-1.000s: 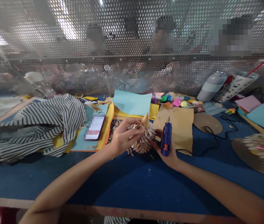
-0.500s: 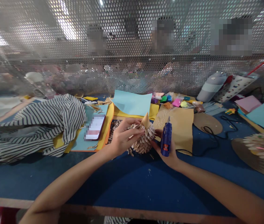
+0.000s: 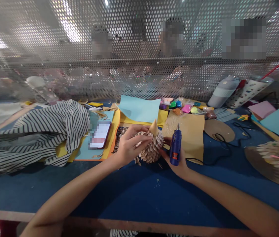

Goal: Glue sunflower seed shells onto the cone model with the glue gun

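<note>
Cone (image 3: 154, 148): pale overlapping scales, tan tip upward, lower centre of frame.
Left hand (image 3: 131, 144): fingers together, clamped on the cone.
Right hand (image 3: 177, 168): clamped on a blue glue gun (image 3: 175, 144), held upright just beside the cone.

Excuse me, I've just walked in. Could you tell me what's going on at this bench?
A person is doing handicraft at a blue-topped bench. Their left hand grips a small flake-covered cone with a tan paper tip, while their right hand holds a blue glue gun upright beside it. A phone lies on coloured paper to the left, and a larger flake-covered piece sits at the right.
</note>
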A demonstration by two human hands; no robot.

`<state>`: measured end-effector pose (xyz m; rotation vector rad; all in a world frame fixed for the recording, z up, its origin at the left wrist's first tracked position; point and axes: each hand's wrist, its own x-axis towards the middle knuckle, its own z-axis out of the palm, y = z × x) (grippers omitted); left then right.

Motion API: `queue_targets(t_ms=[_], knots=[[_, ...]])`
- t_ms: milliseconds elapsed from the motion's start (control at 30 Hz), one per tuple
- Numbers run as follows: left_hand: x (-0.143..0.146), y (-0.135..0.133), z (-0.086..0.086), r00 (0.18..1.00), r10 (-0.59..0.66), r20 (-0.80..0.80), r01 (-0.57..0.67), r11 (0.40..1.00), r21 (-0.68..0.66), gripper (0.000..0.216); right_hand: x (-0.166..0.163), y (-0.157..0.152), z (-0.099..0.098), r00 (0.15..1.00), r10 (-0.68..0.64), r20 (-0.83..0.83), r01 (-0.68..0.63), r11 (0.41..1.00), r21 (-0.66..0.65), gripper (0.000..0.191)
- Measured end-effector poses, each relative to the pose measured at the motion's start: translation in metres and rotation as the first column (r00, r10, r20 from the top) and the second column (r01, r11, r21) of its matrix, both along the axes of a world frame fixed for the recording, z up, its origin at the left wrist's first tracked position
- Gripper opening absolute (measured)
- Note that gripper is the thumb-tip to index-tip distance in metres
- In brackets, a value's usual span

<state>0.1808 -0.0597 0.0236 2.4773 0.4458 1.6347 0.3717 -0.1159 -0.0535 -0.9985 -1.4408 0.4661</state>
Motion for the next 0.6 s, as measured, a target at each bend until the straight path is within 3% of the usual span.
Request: queue_targets(t_ms=[600], knots=[[-0.0028, -0.0005, 0.0052, 0.998, 0.027, -0.053, -0.024, 0.999, 0.047, 0.023, -0.0009, -0.0004, -0.0005, 0.999, 0.026, -0.035, -0.025, 1.0, 0.005, 0.036]])
